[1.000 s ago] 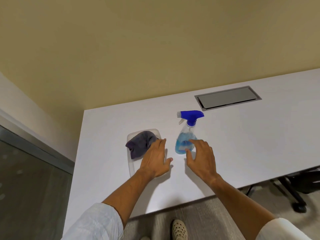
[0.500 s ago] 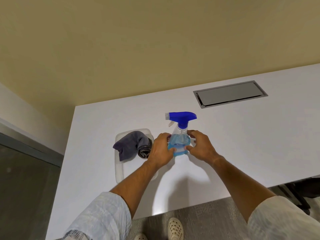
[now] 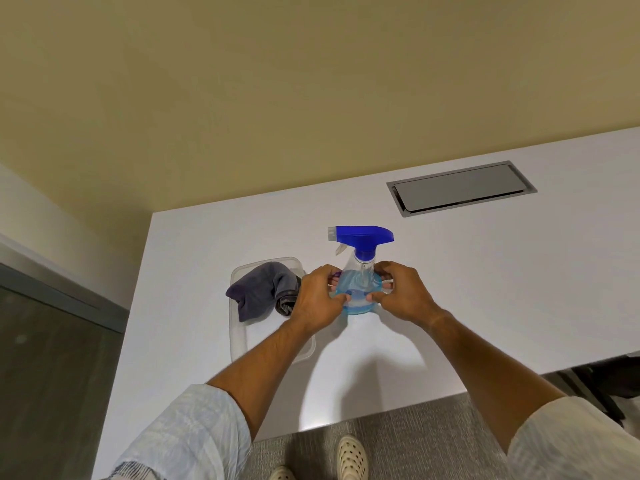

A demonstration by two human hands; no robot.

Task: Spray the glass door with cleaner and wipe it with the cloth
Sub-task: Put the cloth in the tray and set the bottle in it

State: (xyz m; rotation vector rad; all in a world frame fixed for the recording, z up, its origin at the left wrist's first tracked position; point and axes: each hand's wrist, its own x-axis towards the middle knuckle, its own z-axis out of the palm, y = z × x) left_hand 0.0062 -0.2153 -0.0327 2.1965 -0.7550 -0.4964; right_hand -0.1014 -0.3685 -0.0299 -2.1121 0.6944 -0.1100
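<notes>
White tabletop [image 3: 485,289] against beige wall, grey hatch [image 3: 462,188] inset. Spray bottle [image 3: 358,271] upright, nozzle pointing left toward cloth [image 3: 259,294] in clear tray [image 3: 239,341]. Left hand [image 3: 317,301] and right hand [image 3: 403,292] grip bottle's base.

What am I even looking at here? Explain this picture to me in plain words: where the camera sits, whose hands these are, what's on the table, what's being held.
No machine here: a person wears a camera on the head, looking down at their own bare hands. The left hand and right hand clasp the base of a spray bottle with a blue trigger head and blue liquid, standing upright on the white table. Beside it, a grey cloth lies in a clear plastic tray. A metal hatch is set into the tabletop. Dark glass shows at left.
</notes>
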